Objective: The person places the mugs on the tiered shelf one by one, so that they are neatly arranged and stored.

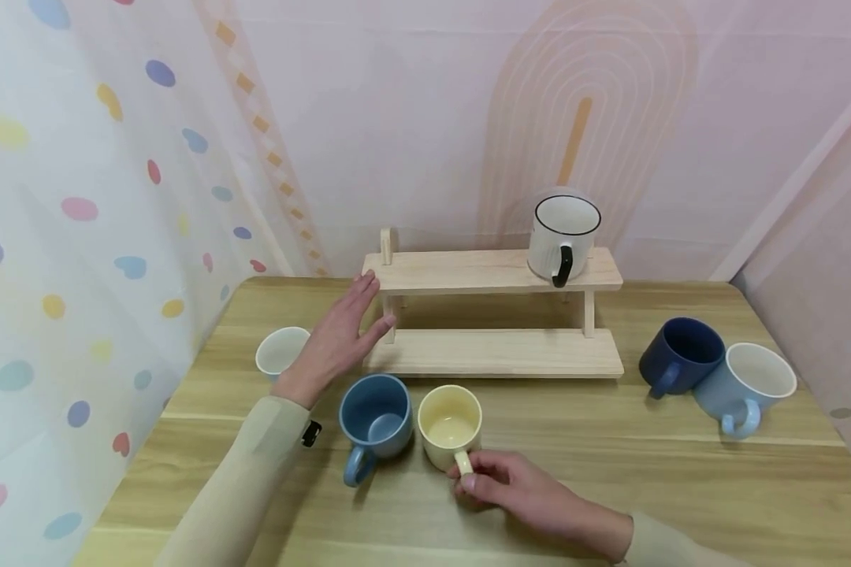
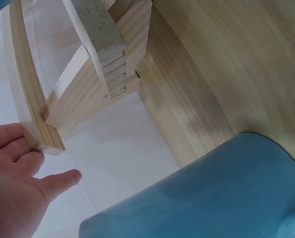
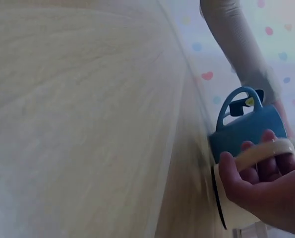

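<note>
The pale yellow mug stands upright on the table, in front of a two-tier wooden rack. My right hand holds its handle between thumb and fingers; in the right wrist view, fingers pass through the handle. My left hand reaches to the rack's left side, its fingers touching the end of the upper shelf. In the left wrist view, the fingertips are partly hidden at that shelf end. A blue mug stands just left of the yellow one, below my left wrist.
On the upper shelf's right end stands a white mug with a black rim and handle. A navy mug and a light blue mug stand together at the right. Another white-inside mug is partly hidden behind my left hand.
</note>
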A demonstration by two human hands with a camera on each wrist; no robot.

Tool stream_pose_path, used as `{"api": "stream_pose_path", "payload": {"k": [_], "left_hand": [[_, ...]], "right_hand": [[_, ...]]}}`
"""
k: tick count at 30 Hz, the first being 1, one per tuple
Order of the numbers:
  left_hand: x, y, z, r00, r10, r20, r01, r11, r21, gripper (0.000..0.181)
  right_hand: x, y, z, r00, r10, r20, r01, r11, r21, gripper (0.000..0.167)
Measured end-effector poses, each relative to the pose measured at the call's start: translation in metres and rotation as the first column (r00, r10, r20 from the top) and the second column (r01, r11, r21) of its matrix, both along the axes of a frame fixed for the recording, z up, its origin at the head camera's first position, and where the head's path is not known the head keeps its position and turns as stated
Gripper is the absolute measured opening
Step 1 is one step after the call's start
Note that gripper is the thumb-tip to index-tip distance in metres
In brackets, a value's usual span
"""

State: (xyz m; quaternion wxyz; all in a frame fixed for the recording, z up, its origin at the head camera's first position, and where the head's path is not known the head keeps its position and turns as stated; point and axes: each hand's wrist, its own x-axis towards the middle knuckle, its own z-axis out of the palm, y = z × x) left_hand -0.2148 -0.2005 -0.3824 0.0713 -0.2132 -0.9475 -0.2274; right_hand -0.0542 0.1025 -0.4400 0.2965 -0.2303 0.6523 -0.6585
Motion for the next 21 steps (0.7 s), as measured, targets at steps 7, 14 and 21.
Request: {"api": "stream_pose_path", "payload": {"k": [7,14,21], "left_hand": [[-0.002,0.000,0.001,1.000,-0.001,0.004,0.001,1.000,0.006,0.075],[-0.002,-0.001,0.001,1.000,0.001,0.008,-0.001,1.000,0.012,0.075],[-0.002,-0.001,0.000,1.000,0.008,0.012,-0.009,1.000,0.016,0.074]], "right_hand": [[-0.003,0.004,0.001,0.984,-0.150,0.096,0.147,0.989,0.033,0.043],[-0.007,0.006,0.005,0.975,-0.222,0.032,0.220,0.974,0.059,0.041],[-0.006,0.010,0.012,0.967,-0.251,-0.032,0.252,0.968,0.009,0.041]]}}
